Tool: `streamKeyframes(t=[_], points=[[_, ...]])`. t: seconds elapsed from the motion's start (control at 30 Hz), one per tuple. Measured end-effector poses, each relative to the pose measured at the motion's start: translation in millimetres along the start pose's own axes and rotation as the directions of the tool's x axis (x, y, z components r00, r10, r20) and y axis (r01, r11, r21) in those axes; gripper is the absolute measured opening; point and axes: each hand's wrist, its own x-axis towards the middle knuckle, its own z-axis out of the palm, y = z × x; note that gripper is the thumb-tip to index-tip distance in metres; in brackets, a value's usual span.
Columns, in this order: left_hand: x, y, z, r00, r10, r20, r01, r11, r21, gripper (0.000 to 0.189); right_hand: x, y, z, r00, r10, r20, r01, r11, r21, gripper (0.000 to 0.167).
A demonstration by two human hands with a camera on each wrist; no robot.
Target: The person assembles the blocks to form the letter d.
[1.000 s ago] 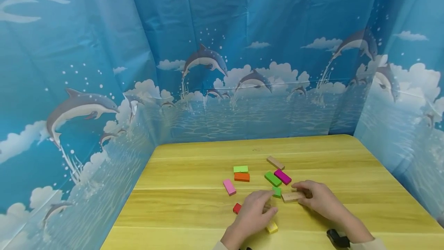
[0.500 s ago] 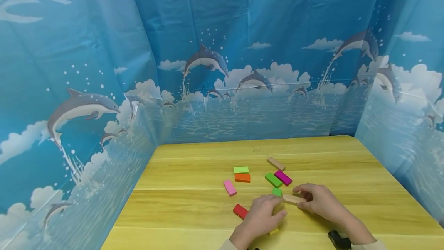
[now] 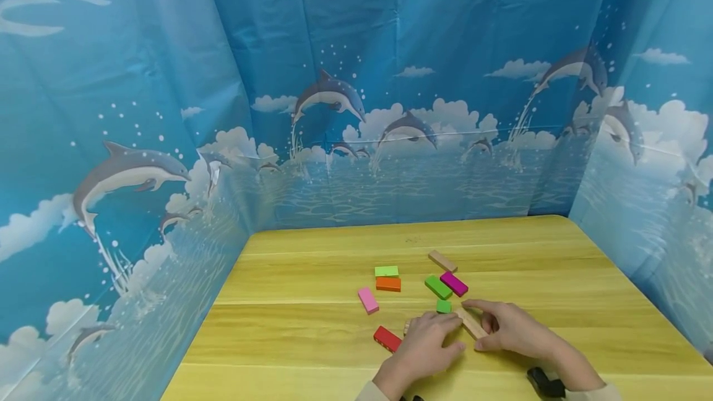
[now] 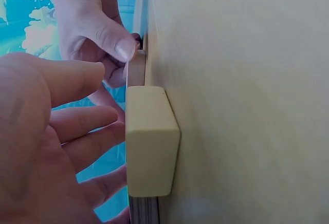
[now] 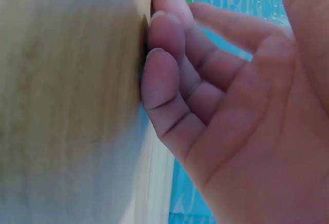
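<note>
My right hand (image 3: 515,330) pinches a plain wooden block (image 3: 472,325) between thumb and fingers, low on the table. The block lies slanted, its far end beside a small green block (image 3: 444,306). Just left of it, my left hand (image 3: 426,345) spreads over the tabletop with loosely extended fingers, fingertips close to the wooden block; whether they touch it I cannot tell. The left wrist view shows a yellow block (image 4: 151,152) in front of those fingers, not gripped; the hand hides it from the head view. A red block (image 3: 387,339) sits left of the left hand.
Farther back on the yellow wood-grain table (image 3: 289,327) lie a pink block (image 3: 368,301), an orange block (image 3: 388,284), a lime block (image 3: 387,271), a green block (image 3: 438,287), a magenta block (image 3: 453,284) and another wooden block (image 3: 442,261). A dolphin-print curtain (image 3: 345,190) surrounds the table.
The wooden block in my right hand has swung from nearly level to slanted, its near end drawn towards me. My left hand has shifted right, uncovering more of the red block and covering the yellow one.
</note>
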Motion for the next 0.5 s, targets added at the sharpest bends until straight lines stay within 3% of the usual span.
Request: streamKeyframes(t=[0.2, 0.5], points=[[0.7, 0.3, 2.3, 1.0, -0.001, 0.019, 0.0, 1.0, 0.031, 0.049, 0.7, 1.9, -1.5, 0.998, -0.025, 0.057, 0.022, 0.998, 0.055, 0.085], [0.3, 0.0, 4.6, 0.996, 0.025, 0.081, -0.033, 0.995, 0.097, 0.049, 2.1, 1.4, 0.5, 0.999, -0.002, 0.034, 0.0, 0.999, 0.039, 0.081]])
